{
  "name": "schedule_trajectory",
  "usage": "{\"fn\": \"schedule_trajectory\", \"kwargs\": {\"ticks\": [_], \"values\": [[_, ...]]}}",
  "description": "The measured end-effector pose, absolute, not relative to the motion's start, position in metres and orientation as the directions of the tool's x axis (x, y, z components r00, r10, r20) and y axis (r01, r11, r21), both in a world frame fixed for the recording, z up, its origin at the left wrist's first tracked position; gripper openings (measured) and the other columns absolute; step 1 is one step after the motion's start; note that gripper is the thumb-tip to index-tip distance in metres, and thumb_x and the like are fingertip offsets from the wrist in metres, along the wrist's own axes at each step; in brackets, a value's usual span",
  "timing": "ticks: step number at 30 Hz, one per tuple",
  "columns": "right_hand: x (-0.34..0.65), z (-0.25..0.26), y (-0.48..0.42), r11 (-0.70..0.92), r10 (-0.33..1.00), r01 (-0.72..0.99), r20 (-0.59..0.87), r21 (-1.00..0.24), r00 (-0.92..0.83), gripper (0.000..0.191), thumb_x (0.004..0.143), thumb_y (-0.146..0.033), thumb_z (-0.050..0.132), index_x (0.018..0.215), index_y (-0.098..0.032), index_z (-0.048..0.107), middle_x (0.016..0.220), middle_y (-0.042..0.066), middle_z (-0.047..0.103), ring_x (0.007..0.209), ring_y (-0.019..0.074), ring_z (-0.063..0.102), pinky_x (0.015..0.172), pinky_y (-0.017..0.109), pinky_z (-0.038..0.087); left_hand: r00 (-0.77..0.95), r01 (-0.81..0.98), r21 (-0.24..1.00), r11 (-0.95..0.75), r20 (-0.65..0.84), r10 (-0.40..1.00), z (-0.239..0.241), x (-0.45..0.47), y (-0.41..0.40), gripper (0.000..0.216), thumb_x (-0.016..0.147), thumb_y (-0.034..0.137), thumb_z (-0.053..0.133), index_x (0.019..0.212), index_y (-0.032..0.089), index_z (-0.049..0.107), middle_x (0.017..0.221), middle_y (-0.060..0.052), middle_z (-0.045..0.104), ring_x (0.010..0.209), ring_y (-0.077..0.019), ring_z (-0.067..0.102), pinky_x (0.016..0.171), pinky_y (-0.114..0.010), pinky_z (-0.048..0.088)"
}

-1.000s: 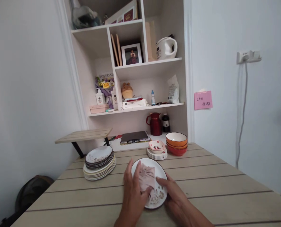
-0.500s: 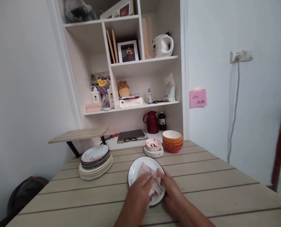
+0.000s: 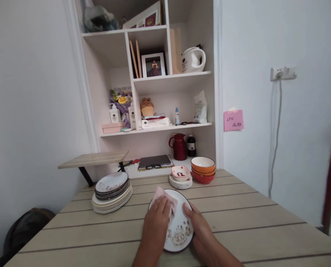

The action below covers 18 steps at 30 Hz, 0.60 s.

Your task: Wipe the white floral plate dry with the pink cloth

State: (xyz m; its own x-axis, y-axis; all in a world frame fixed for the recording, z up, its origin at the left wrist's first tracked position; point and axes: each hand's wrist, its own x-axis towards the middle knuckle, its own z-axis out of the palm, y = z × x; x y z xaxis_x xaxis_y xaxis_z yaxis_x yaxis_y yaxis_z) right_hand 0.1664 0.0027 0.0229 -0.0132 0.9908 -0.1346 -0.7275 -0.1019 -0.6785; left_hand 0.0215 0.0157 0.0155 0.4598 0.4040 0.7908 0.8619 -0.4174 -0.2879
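Note:
A white plate (image 3: 179, 207) with a dark rim and brown flower print is held above the table's near middle. On its upper left part, my left hand (image 3: 157, 217) presses a pale pink cloth (image 3: 160, 193), with the fingers bent over the fabric. My right hand (image 3: 200, 226) grips the plate's right edge, thumb on the top face and the other fingers underneath, mostly hidden.
To the left is a stack of plates (image 3: 112, 193). Behind the held plate stand small dishes (image 3: 180, 182) and orange and red bowls (image 3: 203, 170). A raised wooden shelf (image 3: 93, 158) is at the table's (image 3: 251, 218) back left; a red jug (image 3: 179, 147) stands farther back.
My left hand has slid the cloth from the plate's middle to its upper left, uncovering the flower print. The right hand still grips the right edge. The view has tilted up slightly.

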Motion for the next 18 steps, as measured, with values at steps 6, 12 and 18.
{"fn": "schedule_trajectory", "kwargs": {"ticks": [6,12,18], "values": [[0.176,0.025,0.011,-0.01,0.977,-0.757,-0.169,-0.653,0.132,0.065,0.062,-0.031,0.079,0.121,-0.015,0.056,0.076,0.006,0.077,0.08,0.0282,0.073,0.074,0.041,0.056,0.506,0.822,-0.304,-0.482,0.778,0.373,0.004,0.018,-0.008,0.036,0.083,0.002,0.044,0.109,0.018,0.064,0.109,-0.008,0.072,0.098,-0.0212,0.069,0.083,-0.033,0.06],[0.171,0.027,0.008,-0.104,0.987,-0.759,-0.158,-0.643,-0.002,0.051,0.064,-0.034,0.08,0.108,-0.018,0.06,0.077,0.005,0.077,0.074,0.0251,0.073,0.071,0.037,0.056,0.64,0.657,-0.253,-0.71,0.686,0.347,0.014,0.037,-0.017,0.038,0.093,0.015,0.039,0.126,0.021,0.059,0.121,-0.006,0.068,0.11,-0.0183,0.065,0.093,-0.031,0.056],[0.165,0.026,0.006,-0.11,0.993,-0.76,-0.111,-0.641,-0.05,0.049,0.065,-0.03,0.079,0.109,-0.018,0.061,0.084,0.006,0.078,0.08,0.0241,0.073,0.075,0.035,0.056,0.595,0.747,-0.24,-0.621,0.659,0.461,0.033,0.035,0.009,0.041,0.09,0.01,0.047,0.126,0.023,0.059,0.128,-0.006,0.064,0.121,-0.0194,0.058,0.1,-0.036,0.052]]}}
